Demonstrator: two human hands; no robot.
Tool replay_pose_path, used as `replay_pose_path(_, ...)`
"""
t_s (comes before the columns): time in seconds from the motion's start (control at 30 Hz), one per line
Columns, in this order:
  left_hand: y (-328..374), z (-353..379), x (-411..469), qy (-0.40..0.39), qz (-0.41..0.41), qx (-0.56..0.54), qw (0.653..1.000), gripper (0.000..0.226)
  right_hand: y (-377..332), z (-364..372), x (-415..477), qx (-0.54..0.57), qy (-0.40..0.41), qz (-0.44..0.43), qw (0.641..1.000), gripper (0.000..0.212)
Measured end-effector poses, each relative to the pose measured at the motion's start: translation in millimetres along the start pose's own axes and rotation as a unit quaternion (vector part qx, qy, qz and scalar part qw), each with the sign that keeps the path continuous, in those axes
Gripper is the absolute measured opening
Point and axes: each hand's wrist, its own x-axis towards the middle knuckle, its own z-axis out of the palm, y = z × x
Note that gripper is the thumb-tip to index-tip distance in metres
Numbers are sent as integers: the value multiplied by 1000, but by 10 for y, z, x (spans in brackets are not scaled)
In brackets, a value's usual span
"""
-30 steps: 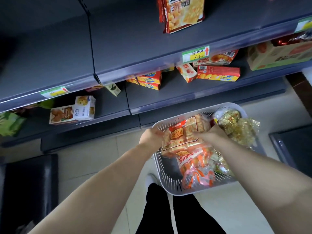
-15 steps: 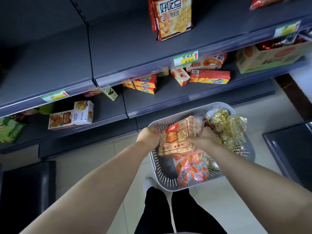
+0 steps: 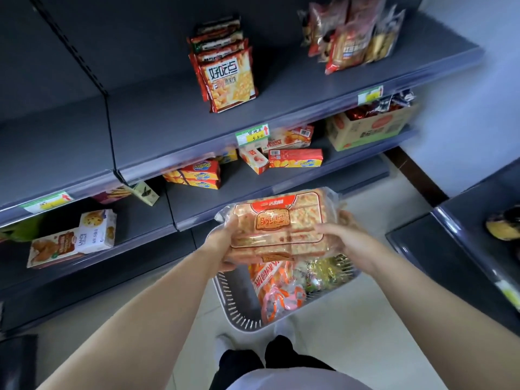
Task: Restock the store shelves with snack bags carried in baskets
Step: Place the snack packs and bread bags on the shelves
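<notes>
Since approx. 1 s ago, the cracker bag (image 3: 281, 223) is up out of the basket (image 3: 239, 319). It was lying inside w/ both grips on it; now I am holding it in the air above the basket's far end, in front of the lower shelf (image 3: 197, 204). View is also tilting up, so more shelving is showing.

Grip state: left grip (image 3: 225, 243) is clasping the bag's left end, thumb on top. Right grip (image 3: 346, 237) is clasping the right end, fingers curling over the face. Reason, as I judge it: the bag is wide and flat, contents prob. brittle, so two-end support is keeping it level and unbent.

Remaining stock: orange snack bag (image 3: 273, 288) and gold-wrapped sweets (image 3: 329, 273) are lying in the basket, which is resting on the floor just ahead of my feet.

Edges/room: middle shelf (image 3: 157, 122) is carrying a row of upright bags (image 3: 228, 77) at centre and more bags (image 3: 349, 38) at far right. Bare deck is showing left of the row and between the groups. Its front rail w/ price tag (image 3: 252, 134) is overhanging the lower shelf, so I am judging a lift over the rail necessary before any fwd move. Lower shelf is holding scattered red boxes (image 3: 295, 158); headroom there is looking tight. Dark unit (image 3: 439, 249) is standing near my right forearm.
</notes>
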Motion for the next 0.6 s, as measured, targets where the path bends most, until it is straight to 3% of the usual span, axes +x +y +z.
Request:
replay_pose_path(0.17,-68,-272,-94,-6,77,-85,993,45,-10,70,-93,15,-33,-43,998,73)
replay_pose_path(0.33,-28,-604,-334,-20,142,-166,976,35,-206,426,-71,-58,-27,-104,992,59)
replay_pose_path(0.6,35,-1522,-876,26,247,-189,950,31,-473,1340,-387,-54,-20,-217,974,34)
